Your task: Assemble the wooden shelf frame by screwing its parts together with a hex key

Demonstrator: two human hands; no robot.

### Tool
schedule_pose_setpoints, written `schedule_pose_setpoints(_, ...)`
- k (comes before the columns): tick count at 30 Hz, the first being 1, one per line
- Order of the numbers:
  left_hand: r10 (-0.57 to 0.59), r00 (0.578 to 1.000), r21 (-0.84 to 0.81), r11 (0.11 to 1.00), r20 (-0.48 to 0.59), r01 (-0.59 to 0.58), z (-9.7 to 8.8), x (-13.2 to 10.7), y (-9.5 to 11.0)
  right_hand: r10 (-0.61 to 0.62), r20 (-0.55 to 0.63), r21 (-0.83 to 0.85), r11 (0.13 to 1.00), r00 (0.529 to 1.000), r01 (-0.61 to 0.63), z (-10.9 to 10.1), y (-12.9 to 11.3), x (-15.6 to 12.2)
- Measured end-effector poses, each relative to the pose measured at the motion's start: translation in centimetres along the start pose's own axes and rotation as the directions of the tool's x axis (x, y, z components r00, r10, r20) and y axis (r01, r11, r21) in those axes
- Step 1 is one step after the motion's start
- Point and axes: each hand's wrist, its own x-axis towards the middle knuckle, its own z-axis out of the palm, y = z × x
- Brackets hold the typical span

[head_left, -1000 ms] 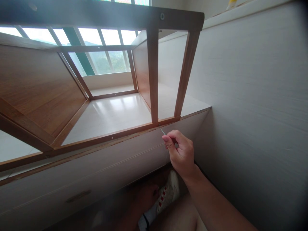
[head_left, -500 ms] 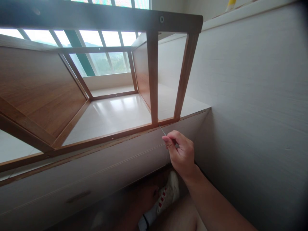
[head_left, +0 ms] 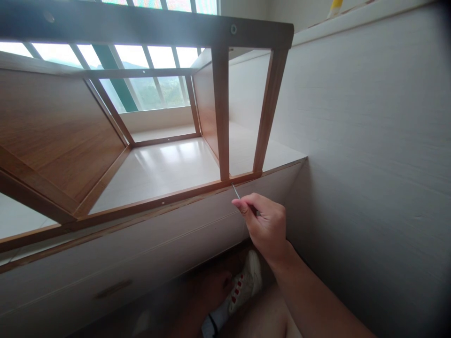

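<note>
My right hand (head_left: pixel 266 223) is closed, thumb and forefinger pinching a thin metal Allen key (head_left: pixel 236 191). The key's far tip meets the lower rail of a brown wooden frame (head_left: pixel 192 193), just under an upright post. How far the tip sits in the rail is too small to tell. Low in the view, in shadow beside the shoe, my left hand (head_left: pixel 220 284) has its fingers curled. Whether it holds anything is hidden. A round bolt head (head_left: pixel 233 29) shows on the frame's top rail.
The frame stands on a white ledge (head_left: pixel 165 159), whose front panel (head_left: pixel 169 239) drops below it. A pale wall (head_left: pixel 369 141) closes off the right side. Behind is a barred window (head_left: pixel 151 91). A white shoe (head_left: pixel 246 281) with red laces is below.
My right hand has turned slightly, its thumb shifting a little left and the Allen key standing a bit steeper. The key's tip stays at the same spot on the rail.
</note>
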Motion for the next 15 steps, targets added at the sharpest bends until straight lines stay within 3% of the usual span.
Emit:
schedule_pose_setpoints(6, 0.012, 1.0, 0.013, 1.0, -0.016, -0.012, 0.0, 0.0, 0.0, 0.042, 0.0, 0.011, 0.999, 0.999, -0.042, 0.3, 0.2, -0.1)
schedule_pose_setpoints(10, 0.009, 1.0, 0.02, 1.0, -0.011, -0.009, 0.0, 0.0, -0.1, 0.141, 0.019, 0.084, 0.986, 0.99, -0.142, 0.6, 0.3, -0.3)
schedule_pose_setpoints(12, 0.006, 1.0, 0.019, 1.0, -0.005, -0.006, 0.0, 0.0, -0.1, 0.235, 0.058, 0.187, 0.952, 0.97, -0.242, 1.0, 0.2, -0.5)
schedule_pose_setpoints(15, 0.009, 1.0, 0.012, 1.0, -0.002, -0.009, 0.1, 0.0, -0.2, 0.379, 0.13, 0.379, 0.835, 0.916, -0.399, 1.7, -0.2, -0.9)
